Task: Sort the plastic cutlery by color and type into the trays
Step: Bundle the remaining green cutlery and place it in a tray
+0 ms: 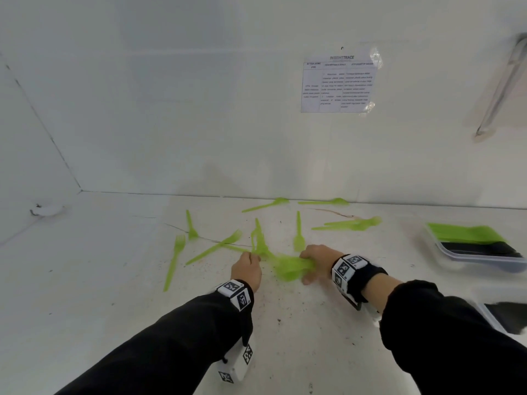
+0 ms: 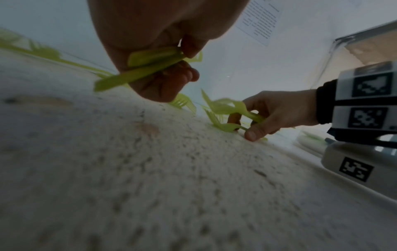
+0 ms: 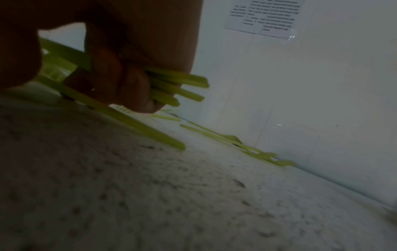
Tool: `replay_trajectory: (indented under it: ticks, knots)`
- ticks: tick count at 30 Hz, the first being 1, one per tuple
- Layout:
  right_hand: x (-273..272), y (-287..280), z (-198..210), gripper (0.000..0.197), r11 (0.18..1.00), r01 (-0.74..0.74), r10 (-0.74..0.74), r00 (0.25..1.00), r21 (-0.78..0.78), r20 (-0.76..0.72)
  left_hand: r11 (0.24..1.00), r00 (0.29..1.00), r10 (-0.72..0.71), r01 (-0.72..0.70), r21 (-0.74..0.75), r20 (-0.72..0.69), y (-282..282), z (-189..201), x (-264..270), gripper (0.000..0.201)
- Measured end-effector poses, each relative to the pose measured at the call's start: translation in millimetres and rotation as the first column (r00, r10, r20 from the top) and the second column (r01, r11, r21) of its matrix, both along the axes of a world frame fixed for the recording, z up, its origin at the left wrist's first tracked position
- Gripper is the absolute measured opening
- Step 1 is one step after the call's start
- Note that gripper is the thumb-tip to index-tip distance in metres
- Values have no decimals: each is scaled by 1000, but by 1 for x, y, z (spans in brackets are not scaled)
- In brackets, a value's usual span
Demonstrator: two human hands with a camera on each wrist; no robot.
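Note:
Green plastic forks and spoons lie scattered on the white table [image 1: 114, 280]. My left hand [image 1: 247, 267] pinches a couple of green fork handles [image 2: 150, 62] just above the table. To its right, my right hand [image 1: 315, 262] grips a bunch of green forks [image 1: 289, 267] by their handles [image 3: 178, 88], with the tines fanning left. Loose forks [image 1: 174, 260] lie to the left, and spoons [image 1: 346, 223] lie near the back wall. A clear tray [image 1: 482, 256] at the right holds green cutlery [image 1: 464, 233] over black pieces.
A second tray [image 1: 504, 315] with dark contents sits at the right edge, nearer me. A printed sheet [image 1: 338, 84] hangs on the back wall. The tabletop is speckled and cracked near the forks.

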State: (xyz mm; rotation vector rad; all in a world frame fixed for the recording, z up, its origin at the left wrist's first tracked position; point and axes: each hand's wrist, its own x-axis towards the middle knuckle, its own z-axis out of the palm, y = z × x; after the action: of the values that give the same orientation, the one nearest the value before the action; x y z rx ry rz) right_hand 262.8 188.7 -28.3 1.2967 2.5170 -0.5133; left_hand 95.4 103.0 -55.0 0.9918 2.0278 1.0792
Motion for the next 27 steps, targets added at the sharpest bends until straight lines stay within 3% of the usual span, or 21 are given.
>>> replay_trajectory:
  ticks: [2, 5, 10, 14, 16, 18, 21, 27]
  knots:
    - [-3, 1, -1, 50, 1000, 7, -7, 1000, 6, -2, 1000, 999, 23, -23, -3, -46, -2, 4, -4, 31]
    - [-2, 2, 1, 49, 995, 96, -96, 995, -3, -23, 998, 989, 50, -54, -27, -137, -4, 12, -15, 31]
    - [-11, 3, 11, 41, 987, 161, -158, 971, 3, -180, 986, 954, 76, -117, -123, -292, -3, 29, -54, 34]
    - [-36, -3, 11, 13, 938, 279, -341, 850, -207, -402, 955, 921, 68, -171, -242, -384, 0, 35, -91, 41]
    - [-57, -6, 11, 16, 892, 342, -445, 777, -296, -445, 933, 914, 94, -219, -284, -395, 4, 32, -110, 42]
    - [-82, -7, 9, 26, 875, 385, -481, 756, -292, -445, 912, 898, 84, -244, -330, -433, 6, 30, -126, 40]
    - [-124, -9, 4, 23, 861, 407, -507, 730, -304, -458, 891, 876, -8, -213, -402, -482, 2, 29, -145, 40]
    - [-194, -9, 2, 31, 872, 421, -489, 775, -250, -400, 839, 878, -113, -167, -518, -465, -2, 11, -180, 41]
